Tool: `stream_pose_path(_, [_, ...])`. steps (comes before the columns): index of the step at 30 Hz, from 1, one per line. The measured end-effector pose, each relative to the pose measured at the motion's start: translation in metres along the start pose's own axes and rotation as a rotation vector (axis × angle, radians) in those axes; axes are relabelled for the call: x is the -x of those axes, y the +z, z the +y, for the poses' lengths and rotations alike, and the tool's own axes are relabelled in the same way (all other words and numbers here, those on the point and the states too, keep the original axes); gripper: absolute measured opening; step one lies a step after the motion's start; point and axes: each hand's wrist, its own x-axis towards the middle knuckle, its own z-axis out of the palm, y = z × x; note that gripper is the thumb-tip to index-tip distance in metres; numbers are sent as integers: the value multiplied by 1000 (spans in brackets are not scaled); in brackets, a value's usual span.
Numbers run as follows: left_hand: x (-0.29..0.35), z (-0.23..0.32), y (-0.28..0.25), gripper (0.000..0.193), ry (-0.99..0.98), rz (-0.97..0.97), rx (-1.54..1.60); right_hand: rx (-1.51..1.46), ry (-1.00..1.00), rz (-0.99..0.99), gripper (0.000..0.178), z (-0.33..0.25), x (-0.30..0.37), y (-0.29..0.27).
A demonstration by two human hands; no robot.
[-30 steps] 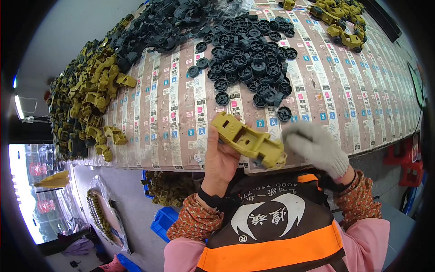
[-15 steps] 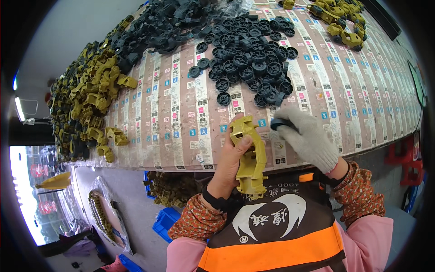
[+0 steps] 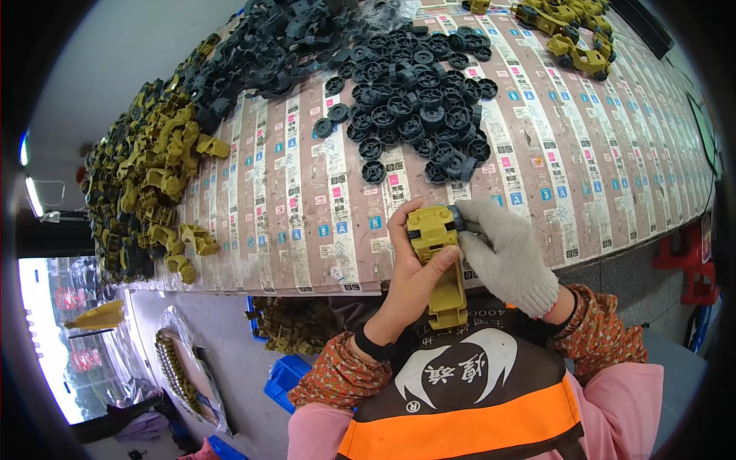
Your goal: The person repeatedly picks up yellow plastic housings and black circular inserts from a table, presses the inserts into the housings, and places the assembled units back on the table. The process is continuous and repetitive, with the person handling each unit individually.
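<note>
My bare left hand [image 3: 414,272] is closed round a mustard-yellow plastic toy vehicle body [image 3: 433,222], its thumb across the middle. The body stands nearly upright over the table's near edge, its lower end in front of my apron. In a grey-white knitted glove, my right hand [image 3: 506,253] pinches a dark toy wheel [image 3: 458,218] against the right side of the body's upper end. The gloved fingers hide part of the wheel. Beyond my hands lies a heap of dark spoked toy wheels [image 3: 414,103].
Yellow toy bodies [image 3: 157,161] are piled along the table's left side. Dark plastic parts [image 3: 268,50] heap up at the back left. Yellow toy vehicles with wheels [image 3: 583,54] stand at the far right. Below the near edge are a blue bin [image 3: 290,379] and a red stool [image 3: 694,264].
My left hand has turned the toy body and shifted it slightly right. My right hand has brought the wheel from beside the body to its upper right side.
</note>
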Motion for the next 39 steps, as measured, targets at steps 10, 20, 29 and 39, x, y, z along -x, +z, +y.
stream_pose_path(10, [-10, -6, -12, 78, -78, -137, 3, 247, -160, -92, 25, 0, -8, -18])
stream_pose_path(20, [-23, 11, -20, 61, -83, 232, 397, 870, -550, 25, 17, 14, -74, -39])
stream_pose_path(29, [-27, 14, -13, 46, 19, 260, 403, 0, 31, -143, 26, -7, -10, -12])
stream_pose_path(39, [-28, 9, -3, 78, 263, 379, 287, 108, -108, -109, 34, -14, 12, 0])
